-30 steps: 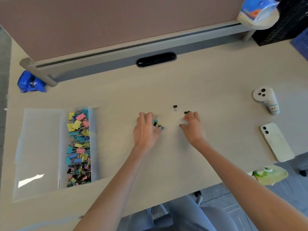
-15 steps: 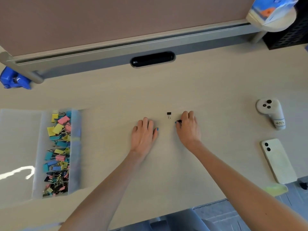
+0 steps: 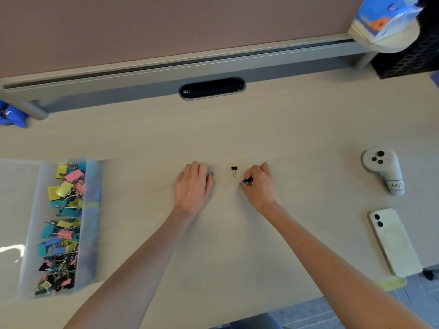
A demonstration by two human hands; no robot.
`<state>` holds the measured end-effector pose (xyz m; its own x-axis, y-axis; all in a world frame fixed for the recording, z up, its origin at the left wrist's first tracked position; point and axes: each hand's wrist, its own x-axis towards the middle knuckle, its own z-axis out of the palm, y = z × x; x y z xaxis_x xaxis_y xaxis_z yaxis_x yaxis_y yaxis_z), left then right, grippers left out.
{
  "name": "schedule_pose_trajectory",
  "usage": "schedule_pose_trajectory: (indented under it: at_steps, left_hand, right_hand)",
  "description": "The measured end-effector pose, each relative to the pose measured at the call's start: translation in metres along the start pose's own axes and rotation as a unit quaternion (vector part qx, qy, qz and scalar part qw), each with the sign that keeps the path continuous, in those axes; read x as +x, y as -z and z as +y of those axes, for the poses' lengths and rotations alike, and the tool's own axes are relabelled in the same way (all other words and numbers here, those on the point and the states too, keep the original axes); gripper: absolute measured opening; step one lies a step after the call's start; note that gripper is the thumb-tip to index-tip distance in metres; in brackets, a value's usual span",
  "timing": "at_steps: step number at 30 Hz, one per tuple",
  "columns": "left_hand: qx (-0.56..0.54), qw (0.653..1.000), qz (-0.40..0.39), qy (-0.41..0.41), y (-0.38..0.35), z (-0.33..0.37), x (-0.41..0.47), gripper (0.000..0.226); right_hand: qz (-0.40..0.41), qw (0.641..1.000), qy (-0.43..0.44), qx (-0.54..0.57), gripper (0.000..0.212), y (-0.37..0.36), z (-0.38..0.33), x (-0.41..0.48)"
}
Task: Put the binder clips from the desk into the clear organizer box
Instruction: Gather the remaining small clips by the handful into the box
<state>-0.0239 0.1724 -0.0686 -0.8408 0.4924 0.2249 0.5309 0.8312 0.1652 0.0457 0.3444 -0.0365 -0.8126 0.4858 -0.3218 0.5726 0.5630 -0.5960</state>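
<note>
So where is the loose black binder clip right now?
Head view: the loose black binder clip lies on the desk near centre, between the left hand and the right hand, touching neither.

The pale wood-grain desk (image 3: 285, 129) is carrying a clear organizer box (image 3: 91, 233) at its left, a loose black binder clip (image 3: 234, 170) lying mid-desk, and a white controller (image 3: 384, 169) and face-down phone (image 3: 394, 241) lying at its right.

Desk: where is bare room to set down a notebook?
Bare: between the box and the left hand; between the right hand and the phone; the wide strip from both hands to the cable slot. Crowded: the box, full of clips; a loose clip lies between the hands.
</note>
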Motion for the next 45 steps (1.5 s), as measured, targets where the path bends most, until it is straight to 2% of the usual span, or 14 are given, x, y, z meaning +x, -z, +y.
schedule_pose_trajectory:
  at_steps: [9, 17, 21, 24, 26, 27, 30, 32, 33, 35, 38, 40, 42, 45]
  left_hand:
    - [-0.002, 0.999, 0.019, 0.029, 0.000, 0.001, -0.002, 0.017]
    - [-0.044, 0.998, 0.027, -0.020, -0.005, -0.004, -0.001, 0.026]
    - [-0.080, 0.995, 0.058, -0.010, 0.001, -0.003, -0.001, 0.036]
    - [-0.153, 0.983, 0.052, 0.087, 0.008, -0.007, 0.005, 0.045]
    - [-0.320, 0.921, 0.027, 0.223, 0.017, -0.006, 0.015, 0.051]
    - [-0.446, 0.843, 0.012, 0.299, 0.025, -0.005, 0.022, 0.050]
    - [-0.744, 0.512, -0.073, 0.424, 0.040, -0.012, 0.034, 0.048]
    - [-0.831, 0.336, -0.138, 0.421, 0.042, -0.020, 0.034, 0.049]
    - [-0.852, 0.279, -0.156, 0.415, 0.042, -0.024, 0.031, 0.048]
    - [-0.873, 0.200, -0.172, 0.409, 0.040, -0.029, 0.026, 0.046]
    - [-0.887, 0.115, -0.178, 0.411, 0.045, -0.034, 0.023, 0.040]
    - [-0.881, 0.098, -0.186, 0.424, 0.050, -0.039, 0.024, 0.032]
    - [-0.858, 0.151, -0.205, 0.447, 0.054, -0.042, 0.027, 0.027]
    - [-0.787, 0.301, -0.225, 0.489, 0.059, -0.043, 0.031, 0.027]
  right_hand:
    - [0.005, 0.999, 0.037, 0.003, 0.014, -0.001, -0.007, 0.003]
    - [-0.021, 0.997, 0.038, 0.056, 0.022, -0.004, -0.004, 0.007]
    - [-0.033, 0.981, 0.001, 0.193, 0.024, -0.002, -0.008, 0.002]
    - [-0.089, 0.918, -0.073, 0.381, 0.020, 0.005, -0.013, -0.003]
    - [-0.146, 0.834, -0.140, 0.513, 0.018, 0.010, -0.018, -0.004]
    - [-0.170, 0.789, -0.170, 0.565, 0.017, 0.012, -0.021, -0.004]
    - [-0.212, 0.690, -0.227, 0.653, 0.017, 0.016, -0.031, -0.005]
    - [-0.218, 0.682, -0.234, 0.658, 0.017, 0.016, -0.037, -0.005]
    - [-0.215, 0.698, -0.233, 0.642, 0.016, 0.016, -0.041, -0.004]
    - [-0.187, 0.767, -0.225, 0.571, 0.017, 0.014, -0.046, 0.000]
    - [-0.085, 0.906, -0.183, 0.372, 0.029, 0.011, -0.045, 0.008]
    - [-0.016, 0.975, -0.118, 0.185, 0.033, 0.010, -0.039, 0.012]
    - [0.019, 0.997, -0.070, -0.006, 0.037, 0.007, -0.036, 0.014]
    - [0.015, 0.983, -0.024, -0.181, 0.048, 0.001, -0.040, 0.016]
